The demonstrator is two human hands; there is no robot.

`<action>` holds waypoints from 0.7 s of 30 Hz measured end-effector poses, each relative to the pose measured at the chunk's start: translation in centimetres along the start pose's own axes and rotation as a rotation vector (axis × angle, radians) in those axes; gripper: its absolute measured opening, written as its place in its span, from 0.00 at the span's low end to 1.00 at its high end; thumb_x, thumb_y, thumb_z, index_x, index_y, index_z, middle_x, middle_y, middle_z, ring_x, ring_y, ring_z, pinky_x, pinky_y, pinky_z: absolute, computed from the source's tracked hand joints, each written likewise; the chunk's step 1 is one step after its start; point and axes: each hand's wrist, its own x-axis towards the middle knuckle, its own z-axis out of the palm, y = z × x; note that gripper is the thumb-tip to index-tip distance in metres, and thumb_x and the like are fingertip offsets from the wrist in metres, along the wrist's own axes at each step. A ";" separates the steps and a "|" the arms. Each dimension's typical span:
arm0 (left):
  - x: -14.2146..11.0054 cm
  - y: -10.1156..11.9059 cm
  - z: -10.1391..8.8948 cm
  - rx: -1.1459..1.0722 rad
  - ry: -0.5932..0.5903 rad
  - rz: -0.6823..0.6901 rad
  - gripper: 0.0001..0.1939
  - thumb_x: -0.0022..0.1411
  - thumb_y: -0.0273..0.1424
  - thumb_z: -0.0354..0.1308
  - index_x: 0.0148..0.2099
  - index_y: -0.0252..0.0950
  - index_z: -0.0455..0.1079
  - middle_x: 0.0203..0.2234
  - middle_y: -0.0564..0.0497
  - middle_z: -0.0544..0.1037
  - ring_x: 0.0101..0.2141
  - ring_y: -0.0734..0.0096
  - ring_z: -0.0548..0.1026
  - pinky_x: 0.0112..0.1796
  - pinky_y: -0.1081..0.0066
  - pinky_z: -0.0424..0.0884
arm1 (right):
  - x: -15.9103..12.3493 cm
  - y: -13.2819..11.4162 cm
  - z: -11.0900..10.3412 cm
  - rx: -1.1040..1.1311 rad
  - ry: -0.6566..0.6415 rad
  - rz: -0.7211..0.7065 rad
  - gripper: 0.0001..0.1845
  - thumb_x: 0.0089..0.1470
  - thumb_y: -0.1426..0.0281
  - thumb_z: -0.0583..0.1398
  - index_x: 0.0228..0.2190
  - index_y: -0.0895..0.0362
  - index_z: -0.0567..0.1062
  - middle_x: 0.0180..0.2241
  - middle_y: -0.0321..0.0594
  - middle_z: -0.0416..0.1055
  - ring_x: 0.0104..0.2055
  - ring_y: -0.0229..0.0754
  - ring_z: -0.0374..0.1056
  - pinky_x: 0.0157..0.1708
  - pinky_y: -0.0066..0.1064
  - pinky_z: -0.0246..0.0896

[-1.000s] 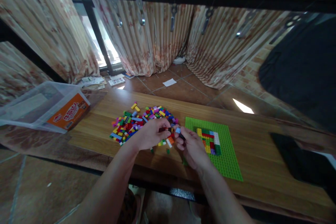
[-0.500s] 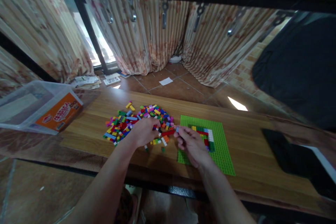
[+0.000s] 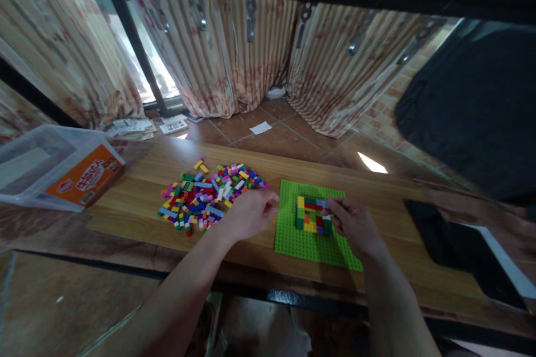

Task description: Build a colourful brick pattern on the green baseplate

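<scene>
My right hand (image 3: 347, 220) is at the upper right corner of a small multicoloured brick build (image 3: 310, 217). Its thumb and fingers pinch a light blue toy brick (image 3: 325, 204), which appears to touch the build's top; the fingertips partly cover it. The build, with yellow, red, green, white and purple bricks, sits on a green studded baseplate (image 3: 288, 245). Just off the plate's left edge is my left hand (image 3: 253, 215), palm down with fingers curled together. Whatever may be in those fingers is hidden. Left of that hand spreads a pile of loose bricks (image 3: 196, 201), partly covered by it.
A clear plastic box (image 3: 54, 145) with an orange label stands at the table's left end. On the right lies a dark flat object (image 3: 439, 240) beside a white sheet (image 3: 506, 268). The wooden table (image 3: 142, 212) has its front edge close to me.
My right hand has moved right from beside the pile to the build, carrying the light blue brick. My left hand has shifted toward the baseplate, and the view has turned slightly right.
</scene>
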 end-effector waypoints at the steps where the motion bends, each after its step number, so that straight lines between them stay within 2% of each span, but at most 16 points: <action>1: 0.1 0.7 0.7 -0.042 -0.024 -0.002 0.10 0.61 0.31 0.53 0.42 0.35 0.74 0.29 0.49 0.77 0.31 0.66 0.74 0.34 0.70 0.65 | 0.0 0.1 0.0 -0.060 -0.007 -0.005 0.25 0.39 0.50 0.66 0.29 0.60 0.74 0.20 0.36 0.71 0.15 0.28 0.50 0.14 0.24 0.41; 5: 0.2 3.1 3.5 -0.239 -0.133 -0.030 0.19 0.60 0.33 0.54 0.52 0.34 0.71 0.25 0.51 0.76 0.28 0.67 0.73 0.32 0.70 0.66 | 0.2 0.6 0.4 -0.311 -0.039 -0.081 0.22 0.45 0.52 0.61 0.27 0.60 0.74 0.18 0.37 0.71 0.16 0.32 0.55 0.18 0.27 0.47; 9: 0.4 4.1 5.5 -0.337 -0.216 -0.038 0.27 0.58 0.32 0.55 0.59 0.29 0.64 0.24 0.50 0.76 0.27 0.66 0.72 0.30 0.70 0.65 | 0.4 0.9 0.7 -0.409 -0.067 -0.167 0.19 0.49 0.55 0.59 0.29 0.60 0.76 0.16 0.35 0.68 0.19 0.36 0.61 0.21 0.29 0.52; 13: 0.6 4.3 6.1 -0.369 -0.202 -0.044 0.29 0.57 0.32 0.55 0.60 0.26 0.62 0.23 0.50 0.75 0.27 0.66 0.72 0.30 0.70 0.64 | 0.5 0.9 1.0 -0.478 -0.066 -0.195 0.18 0.51 0.58 0.57 0.30 0.59 0.79 0.17 0.35 0.70 0.21 0.37 0.63 0.23 0.29 0.54; 16: 0.7 4.2 6.3 -0.401 -0.191 -0.053 0.31 0.57 0.33 0.55 0.61 0.27 0.60 0.21 0.52 0.73 0.25 0.67 0.72 0.28 0.71 0.63 | 0.5 1.0 1.3 -0.474 -0.035 -0.216 0.16 0.50 0.59 0.59 0.29 0.56 0.80 0.25 0.39 0.76 0.27 0.40 0.68 0.28 0.30 0.59; 18: 0.8 4.1 6.4 -0.424 -0.198 -0.056 0.32 0.57 0.33 0.56 0.62 0.26 0.59 0.20 0.54 0.72 0.24 0.68 0.71 0.27 0.71 0.63 | 0.6 1.2 1.5 -0.466 -0.003 -0.215 0.15 0.48 0.58 0.60 0.30 0.55 0.80 0.29 0.40 0.78 0.29 0.41 0.70 0.30 0.31 0.61; 21: 0.8 4.1 6.6 -0.460 -0.209 -0.079 0.35 0.56 0.33 0.56 0.64 0.24 0.56 0.19 0.54 0.71 0.23 0.69 0.70 0.26 0.71 0.62 | 0.7 1.4 1.5 -0.530 0.090 -0.191 0.19 0.47 0.57 0.61 0.35 0.57 0.80 0.28 0.41 0.78 0.29 0.42 0.71 0.29 0.31 0.61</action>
